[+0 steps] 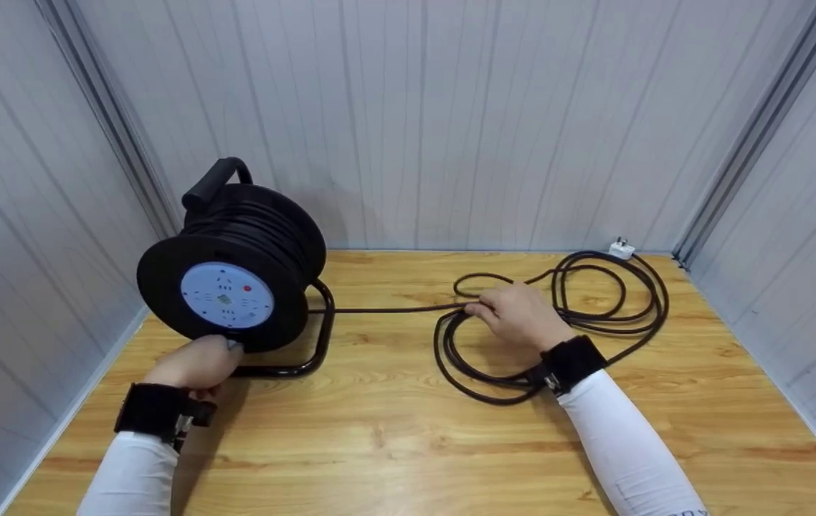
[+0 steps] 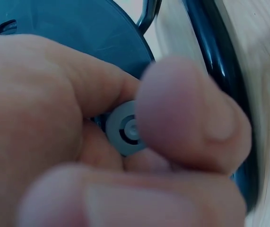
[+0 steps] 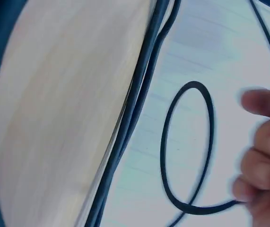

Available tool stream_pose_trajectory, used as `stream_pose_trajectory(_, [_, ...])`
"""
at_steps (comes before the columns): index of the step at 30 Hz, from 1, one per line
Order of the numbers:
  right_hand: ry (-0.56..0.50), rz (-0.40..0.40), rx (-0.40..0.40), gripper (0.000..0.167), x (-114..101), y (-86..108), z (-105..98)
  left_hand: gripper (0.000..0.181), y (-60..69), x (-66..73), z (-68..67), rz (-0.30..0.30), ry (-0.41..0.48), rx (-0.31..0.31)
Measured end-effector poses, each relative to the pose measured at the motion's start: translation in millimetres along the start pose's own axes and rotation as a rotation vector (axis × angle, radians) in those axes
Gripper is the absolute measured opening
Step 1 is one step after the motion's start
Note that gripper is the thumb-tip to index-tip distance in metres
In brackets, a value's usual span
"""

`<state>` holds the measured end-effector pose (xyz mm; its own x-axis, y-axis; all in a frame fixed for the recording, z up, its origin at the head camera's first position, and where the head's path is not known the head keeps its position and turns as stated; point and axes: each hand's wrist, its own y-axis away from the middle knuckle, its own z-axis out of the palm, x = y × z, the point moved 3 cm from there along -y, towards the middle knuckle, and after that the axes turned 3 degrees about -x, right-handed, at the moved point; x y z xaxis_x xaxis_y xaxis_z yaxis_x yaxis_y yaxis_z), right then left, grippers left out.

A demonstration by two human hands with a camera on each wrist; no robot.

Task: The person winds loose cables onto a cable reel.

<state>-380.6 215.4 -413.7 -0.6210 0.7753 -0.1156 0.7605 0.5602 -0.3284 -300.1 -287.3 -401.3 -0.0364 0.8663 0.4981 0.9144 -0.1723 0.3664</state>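
A black cable reel (image 1: pixel 250 222) with a white round socket panel (image 1: pixel 225 295) stands on the left of the table. My left hand (image 1: pixel 196 362) is at the lower edge of its front disc. In the left wrist view, the fingers curl round a small grey crank knob (image 2: pixel 118 130) on that disc. From the reel, a black cable (image 1: pixel 401 310) runs straight across to my right hand (image 1: pixel 523 315), which grips it above the loose coils. Curled fingers around the cable also show at the edge of the right wrist view, partly cut off.
Loose loops of cable (image 1: pixel 655 315) spread over the right side of the wooden table (image 1: pixel 394 444). A white plug (image 1: pixel 622 249) lies at the back right, near the panelled wall (image 1: pixel 451 143). The reel's tubular black stand (image 1: pixel 325 337) extends to the right of the disc.
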Motion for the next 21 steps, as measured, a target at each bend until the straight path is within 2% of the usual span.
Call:
stream_pose_trajectory(2, [-0.027,0.054,-0.094,0.042,4,1.5,3,0.047,0.4,-0.3,-1.1,-0.013,0.008,0.003])
stream_pose_trajectory(4, [-0.042,0.075,-0.116,0.042,6,1.9,4,0.046,1.1,-0.8,-1.7,-0.023,0.012,0.005])
stream_pose_trajectory(6, [-0.021,0.044,-0.033,0.042,5,1.0,1,0.046,1.9,-0.9,-2.1,-0.026,0.011,0.004])
stream_pose_trajectory(9, [0.058,-0.038,0.169,0.041,2,-0.1,-6,0.046,3.3,-1.5,-2.7,-0.026,0.005,0.004])
stream_pose_trajectory(11, [0.099,-0.054,0.233,0.043,0,0.1,-9,0.047,4.4,-2.3,-4.2,-0.017,-0.003,0.003])
stream_pose_trajectory(13, [0.082,-0.015,0.182,0.047,2,0.3,-8,0.050,4.8,-3.4,-6.4,0.013,-0.027,0.007])
stream_pose_trajectory(16, [0.016,0.085,0.024,0.054,7,1.8,-4,0.055,5.5,-5.0,-9.1,0.051,-0.057,0.014])
stream_pose_trajectory(17, [0.003,0.105,-0.001,0.054,9,2.2,-3,0.056,5.4,-5.3,-9.7,0.063,-0.065,0.015])
stream_pose_trajectory(19, [0.001,0.095,0.026,0.053,11,2.6,-4,0.055,5.0,-5.1,-10.2,0.071,-0.065,0.017])
stream_pose_trajectory(21, [0.039,0.027,0.139,0.049,10,2.6,-7,0.053,4.4,-4.8,-9.9,0.068,-0.059,0.011])
